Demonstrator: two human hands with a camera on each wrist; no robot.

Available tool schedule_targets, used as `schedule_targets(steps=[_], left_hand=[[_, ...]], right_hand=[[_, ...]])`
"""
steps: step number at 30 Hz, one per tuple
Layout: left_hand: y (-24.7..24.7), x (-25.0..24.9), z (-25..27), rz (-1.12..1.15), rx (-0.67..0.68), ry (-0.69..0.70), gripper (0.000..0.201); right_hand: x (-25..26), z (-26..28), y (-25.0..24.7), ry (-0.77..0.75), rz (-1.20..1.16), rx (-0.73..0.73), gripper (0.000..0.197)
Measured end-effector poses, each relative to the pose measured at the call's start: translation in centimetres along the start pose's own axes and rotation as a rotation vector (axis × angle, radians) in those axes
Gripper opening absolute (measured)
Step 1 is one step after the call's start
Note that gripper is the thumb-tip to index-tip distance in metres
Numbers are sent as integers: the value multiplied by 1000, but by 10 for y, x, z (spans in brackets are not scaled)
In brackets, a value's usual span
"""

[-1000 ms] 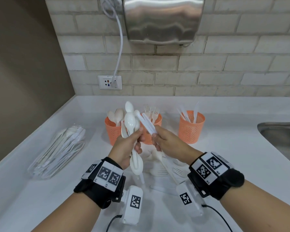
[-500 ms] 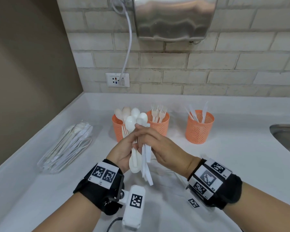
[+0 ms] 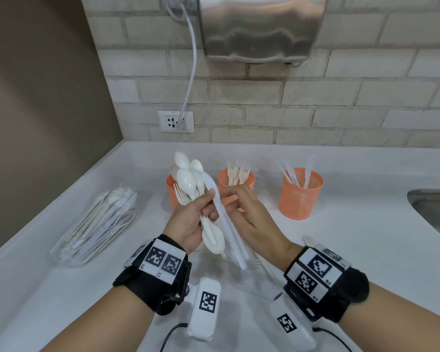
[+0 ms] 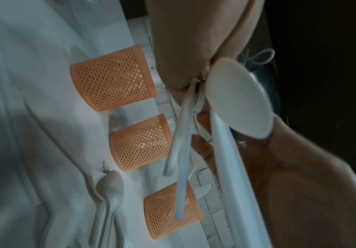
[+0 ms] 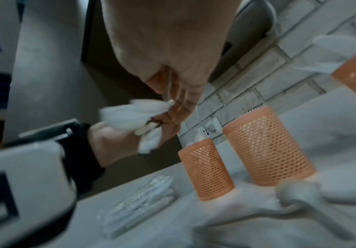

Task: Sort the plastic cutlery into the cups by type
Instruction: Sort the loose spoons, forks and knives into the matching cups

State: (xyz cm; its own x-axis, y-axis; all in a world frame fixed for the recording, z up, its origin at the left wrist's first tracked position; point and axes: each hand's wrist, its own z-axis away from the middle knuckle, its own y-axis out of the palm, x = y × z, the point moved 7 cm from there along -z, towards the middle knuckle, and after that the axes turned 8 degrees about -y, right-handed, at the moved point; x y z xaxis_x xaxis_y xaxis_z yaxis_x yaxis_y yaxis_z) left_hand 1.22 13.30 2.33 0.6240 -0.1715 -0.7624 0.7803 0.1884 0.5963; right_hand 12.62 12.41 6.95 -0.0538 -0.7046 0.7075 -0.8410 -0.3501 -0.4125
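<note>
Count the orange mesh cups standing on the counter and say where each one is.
3, in a row near the wall: left cup with spoons, partly behind the left hand; middle cup with forks; right cup with knives. None appear hidden.

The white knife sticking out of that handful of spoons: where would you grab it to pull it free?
Pinch the knife on its flat handle just below the left hand, coming from the right, where the right hand already is. It lies along the outer right edge of the bundle of spoons, so it can probably slide out sideways. Its serrated blade points up beside the bowls, a poorer spot.
</note>
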Motion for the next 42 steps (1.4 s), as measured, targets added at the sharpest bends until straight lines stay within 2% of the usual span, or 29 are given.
schedule_targets(steps=[2, 6, 9, 12, 14, 17, 24, 28, 31, 34, 37, 40, 42], left_hand=[[2, 0, 0, -33, -15, 26, 6], [13, 1, 1, -117, -11, 43, 10], [19, -6, 1, -98, 4, 95, 12], [18, -13, 0, 78, 49, 102, 19], [14, -17, -1, 173, 72, 81, 12], [8, -21, -1, 186, 57, 82, 12], [-15, -36, -4, 239, 24, 127, 15], [-8, -25, -1, 180, 66, 91, 15], [0, -16, 2, 96, 103, 54, 18], [-7, -22, 3, 119, 82, 63, 24], [-17, -32, 8, 151, 66, 84, 31], [-17, -35, 13, 118, 98, 83, 13], [-18, -32, 14, 7, 105, 86, 20]], right_hand=[[-7, -3, -2, 169, 34, 0, 35], [-20, -2, 2, 378, -66, 114, 34], [-29, 1, -3, 453, -68, 137, 21], [-39, 9, -10, 512, -188, 74, 12], [-40, 16, -5, 499, -270, 155, 6], [-37, 22, 5, 459, -301, 292, 4], [-55, 29, -6, 578, -313, 393, 13], [-46, 22, 8, 527, -264, 430, 8], [-41, 15, 20, 454, -267, 446, 16], [-43, 17, 13, 486, -198, 486, 19], [-42, 8, -15, 497, -123, 377, 22], [-41, -25, -74, 321, 2, 0, 15], [-37, -45, -117, 138, 34, -248, 12]])
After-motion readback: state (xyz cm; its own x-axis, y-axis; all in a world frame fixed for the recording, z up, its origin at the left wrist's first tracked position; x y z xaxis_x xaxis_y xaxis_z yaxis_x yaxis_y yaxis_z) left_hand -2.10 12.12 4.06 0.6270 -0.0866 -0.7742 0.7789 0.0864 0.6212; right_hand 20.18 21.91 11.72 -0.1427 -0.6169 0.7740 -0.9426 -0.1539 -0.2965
